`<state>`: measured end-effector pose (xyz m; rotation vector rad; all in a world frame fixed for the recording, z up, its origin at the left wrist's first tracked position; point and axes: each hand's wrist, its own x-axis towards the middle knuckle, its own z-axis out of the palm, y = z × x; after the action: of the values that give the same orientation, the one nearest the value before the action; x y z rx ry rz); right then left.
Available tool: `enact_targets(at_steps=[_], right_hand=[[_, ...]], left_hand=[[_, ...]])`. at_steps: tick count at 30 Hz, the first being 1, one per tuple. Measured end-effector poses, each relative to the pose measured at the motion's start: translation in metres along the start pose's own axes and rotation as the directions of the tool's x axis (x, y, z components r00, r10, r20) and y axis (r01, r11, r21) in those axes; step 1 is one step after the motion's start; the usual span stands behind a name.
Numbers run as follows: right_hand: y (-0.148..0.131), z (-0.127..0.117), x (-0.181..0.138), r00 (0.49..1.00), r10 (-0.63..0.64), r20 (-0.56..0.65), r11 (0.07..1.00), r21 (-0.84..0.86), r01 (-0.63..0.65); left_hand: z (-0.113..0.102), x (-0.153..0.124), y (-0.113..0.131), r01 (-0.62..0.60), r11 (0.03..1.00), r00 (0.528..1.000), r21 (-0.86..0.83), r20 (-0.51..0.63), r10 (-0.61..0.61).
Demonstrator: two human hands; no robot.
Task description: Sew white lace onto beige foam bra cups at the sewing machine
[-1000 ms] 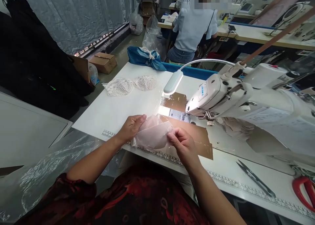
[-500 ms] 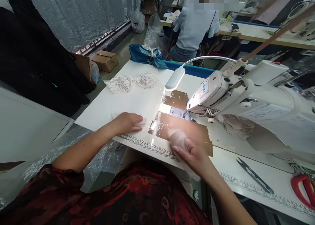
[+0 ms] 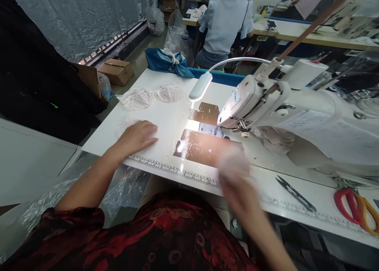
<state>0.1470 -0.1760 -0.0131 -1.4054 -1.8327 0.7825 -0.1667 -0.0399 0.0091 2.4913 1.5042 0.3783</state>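
Note:
My left hand (image 3: pixel 138 137) lies on the white table top (image 3: pixel 103 134) with fingers stretched out and thumb apart. Beside it and partly under it is a thin, sheer white piece of fabric (image 3: pixel 124 125). Blurred by motion, my right hand (image 3: pixel 237 186) grips a soft white fabric piece (image 3: pixel 235 161) above the front of the table; its exact shape is smeared. Two white lace bra cups, a left one (image 3: pixel 137 99) and a right one (image 3: pixel 169 93), lie farther back. A white sewing machine (image 3: pixel 263 101) stands on the right, its needle area beyond my right hand.
Brown shiny sheets (image 3: pixel 192 146) cover the table before the needle plate (image 3: pixel 210 129). Thread snips (image 3: pixel 296 194) and red-and-orange-handled scissors (image 3: pixel 349 206) lie at right. A lamp (image 3: pixel 201 87) hangs over the table; a tied blue bundle (image 3: pixel 168 61) sits behind. A co-worker (image 3: pixel 223 30) sits beyond.
My right hand has swung to the right with the white fabric piece. My left hand has shifted slightly left and now lies flatter. The camera view has turned a little to the right.

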Motion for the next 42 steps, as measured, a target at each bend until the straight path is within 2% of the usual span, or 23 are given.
enact_targets(at_steps=[1,3,5,6,7,8,11,14,16,18,19,20,21,22,24,26,27,29,32,35,38,40,42], right_hand=[[-0.005,0.007,0.003,0.992,-0.048,0.12,0.998,0.046,0.043],[-0.015,0.022,0.013,0.911,-0.161,0.38,0.978,0.184,0.096],[-0.025,0.032,0.025,0.843,-0.213,0.494,0.96,0.267,0.086],[-0.029,0.033,0.029,0.852,-0.213,0.479,0.96,0.264,0.091],[-0.033,0.032,0.032,0.884,-0.205,0.42,0.965,0.236,0.112],[-0.037,0.028,0.033,0.914,-0.208,0.347,0.969,0.198,0.146],[-0.042,0.005,0.029,0.965,-0.254,0.063,0.967,0.049,0.252],[-0.04,-0.017,0.024,0.915,-0.268,-0.301,0.961,-0.148,0.233],[-0.035,-0.023,0.024,0.905,-0.232,-0.357,0.966,-0.193,0.172],[-0.026,-0.021,0.028,0.968,-0.122,-0.221,0.985,-0.144,0.091],[-0.022,-0.018,0.029,0.993,-0.043,-0.11,0.995,-0.089,0.034],[-0.018,-0.014,0.03,0.999,0.038,0.013,0.999,-0.008,-0.038],[-0.014,-0.011,0.031,0.985,0.106,0.135,0.988,0.099,-0.119],[-0.011,-0.007,0.03,0.956,0.154,0.248,0.953,0.218,-0.21],[-0.009,-0.002,0.028,0.894,0.193,0.404,0.816,0.439,-0.375],[-0.011,0.0,0.024,0.86,0.194,0.472,0.672,0.575,-0.467],[-0.011,0.001,0.023,0.855,0.192,0.481,0.625,0.611,-0.485],[-0.011,0.002,0.02,0.87,0.207,0.449,0.579,0.66,-0.478],[-0.004,0.003,0.015,0.918,0.305,0.254,0.641,0.658,-0.395],[0.007,0.0,0.014,0.946,0.315,0.073,0.767,0.567,-0.299],[0.014,-0.007,0.017,0.983,0.171,0.068,0.86,0.477,-0.183],[0.014,-0.011,0.021,0.99,0.077,0.115,0.881,0.458,-0.122],[0.012,-0.013,0.024,0.986,0.057,0.157,0.881,0.456,-0.124]], left_hand=[[0.006,-0.001,0.01,-0.022,0.995,0.999,-0.099,-0.03,0.019],[0.011,-0.009,0.036,-0.118,0.921,0.992,-0.371,0.003,0.129],[0.012,-0.022,0.064,-0.152,0.758,0.926,-0.635,0.177,0.334],[0.013,-0.028,0.075,-0.142,0.691,0.883,-0.709,0.225,0.412],[0.016,-0.034,0.084,-0.118,0.668,0.871,-0.735,0.246,0.425],[0.019,-0.038,0.089,-0.089,0.667,0.886,-0.74,0.247,0.393],[0.031,-0.045,0.087,-0.019,0.761,0.973,-0.648,0.165,0.165],[0.038,-0.045,0.073,0.072,0.852,0.997,-0.519,0.032,-0.064],[0.036,-0.045,0.072,0.128,0.771,0.985,-0.624,0.168,-0.028],[0.031,-0.044,0.079,0.2,0.538,0.896,-0.819,0.374,0.237],[0.029,-0.044,0.084,0.234,0.399,0.832,-0.886,0.395,0.389],[0.027,-0.044,0.09,0.249,0.283,0.786,-0.926,0.364,0.499],[0.026,-0.042,0.095,0.229,0.206,0.776,-0.951,0.306,0.551],[0.027,-0.04,0.1,0.17,0.182,0.801,-0.968,0.244,0.546],[0.03,-0.034,0.105,0.009,0.296,0.888,-0.955,0.144,0.436],[0.036,-0.026,0.107,-0.074,0.473,0.937,-0.878,0.102,0.335],[0.039,-0.022,0.107,-0.068,0.511,0.94,-0.857,0.117,0.321],[0.046,-0.016,0.107,0.038,0.468,0.908,-0.883,0.226,0.353],[0.053,-0.014,0.109,0.243,0.309,0.866,-0.92,0.349,0.357],[0.056,-0.015,0.112,0.306,0.24,0.882,-0.921,0.369,0.292],[0.055,-0.014,0.112,0.3,0.222,0.897,-0.928,0.353,0.266],[0.054,-0.013,0.112,0.266,0.225,0.914,-0.937,0.319,0.249],[0.054,-0.011,0.112,0.261,0.22,0.918,-0.94,0.312,0.244]])
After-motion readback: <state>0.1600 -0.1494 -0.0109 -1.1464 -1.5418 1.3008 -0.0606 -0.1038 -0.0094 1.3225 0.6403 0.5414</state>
